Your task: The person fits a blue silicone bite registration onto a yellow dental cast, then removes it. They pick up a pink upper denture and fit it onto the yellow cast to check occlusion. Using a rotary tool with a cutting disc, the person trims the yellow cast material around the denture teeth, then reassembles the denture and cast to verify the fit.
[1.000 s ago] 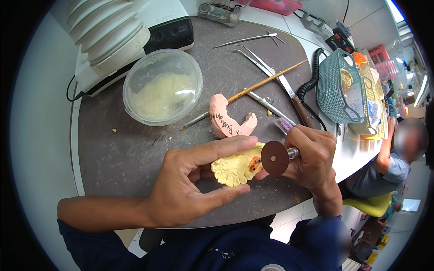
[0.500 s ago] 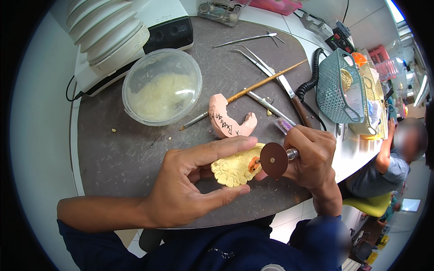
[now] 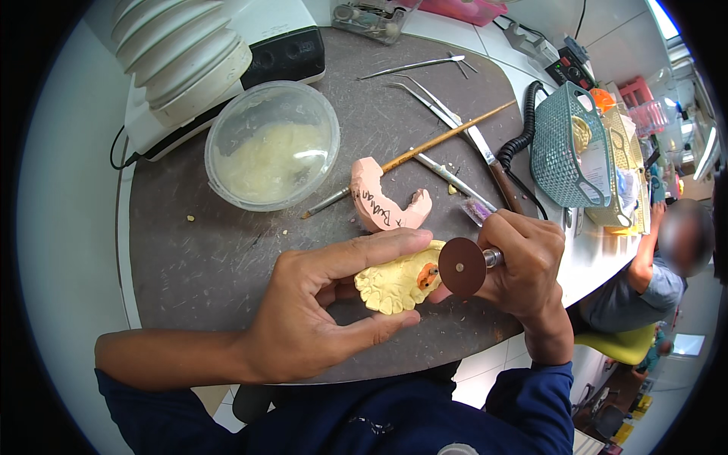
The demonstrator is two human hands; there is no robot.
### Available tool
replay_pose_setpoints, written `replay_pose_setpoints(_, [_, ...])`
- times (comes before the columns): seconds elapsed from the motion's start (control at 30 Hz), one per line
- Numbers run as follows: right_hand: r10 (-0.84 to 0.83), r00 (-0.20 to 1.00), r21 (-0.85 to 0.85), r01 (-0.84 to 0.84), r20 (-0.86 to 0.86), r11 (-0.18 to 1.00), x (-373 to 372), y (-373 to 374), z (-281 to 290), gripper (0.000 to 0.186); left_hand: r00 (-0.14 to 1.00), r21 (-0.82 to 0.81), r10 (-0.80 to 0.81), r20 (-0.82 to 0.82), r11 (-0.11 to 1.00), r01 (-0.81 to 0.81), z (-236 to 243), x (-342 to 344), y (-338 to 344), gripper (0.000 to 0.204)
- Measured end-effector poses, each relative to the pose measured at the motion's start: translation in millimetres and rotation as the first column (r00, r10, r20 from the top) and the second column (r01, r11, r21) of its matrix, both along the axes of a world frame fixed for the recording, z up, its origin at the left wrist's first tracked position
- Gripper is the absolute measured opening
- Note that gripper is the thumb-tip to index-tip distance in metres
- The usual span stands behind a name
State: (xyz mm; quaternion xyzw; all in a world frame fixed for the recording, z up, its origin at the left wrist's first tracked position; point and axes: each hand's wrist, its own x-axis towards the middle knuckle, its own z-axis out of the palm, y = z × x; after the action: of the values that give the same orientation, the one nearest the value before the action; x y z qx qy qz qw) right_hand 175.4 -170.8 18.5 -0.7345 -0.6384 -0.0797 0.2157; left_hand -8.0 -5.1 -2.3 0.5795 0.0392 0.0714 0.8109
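Observation:
My left hand (image 3: 318, 303) grips a yellow dental cast (image 3: 383, 284) between thumb and fingers; an orange patch (image 3: 427, 277) with small dark posts sits on its right part. My right hand (image 3: 516, 269) is wrapped round a metal handpiece (image 3: 494, 257) fitted with a dark brown disc (image 3: 462, 267), held at the right side of the cast, close to the orange patch; whether they touch I cannot tell. A pink horseshoe-shaped cast (image 3: 379, 205), marked by hand, lies just beyond, beside a wooden-handled brush (image 3: 425, 146).
A round plastic tub (image 3: 269, 152) and white machine (image 3: 189, 76) stand at left. Tweezers (image 3: 440, 106), metal tools (image 3: 409, 64) and a coiled cord (image 3: 523, 129) lie on the grey bench (image 3: 174, 265). Baskets (image 3: 561, 152) stand at right; beyond them sits a co-worker (image 3: 637, 280) in grey.
My hands and the yellow cast have hardly moved. The disc is a few pixels further right than half a second ago. The co-worker's head has shifted slightly.

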Motion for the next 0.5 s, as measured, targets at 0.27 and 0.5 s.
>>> replay_pose_setpoints(0.27, [-0.017,1.000,-0.015,0.018,0.005,1.000,1.8,-2.4,-2.3,0.066,1.000,0.004,-0.012,-0.002,1.000,0.012,0.3,0.8,0.3,0.063])
replay_pose_setpoints(0.5, [0.020,1.000,-0.006,-0.020,0.003,1.000,-0.2,-0.2,2.1,0.059,1.000,-0.020,-0.015,-0.008,1.000,0.015,1.7,-0.2,0.0,0.063])
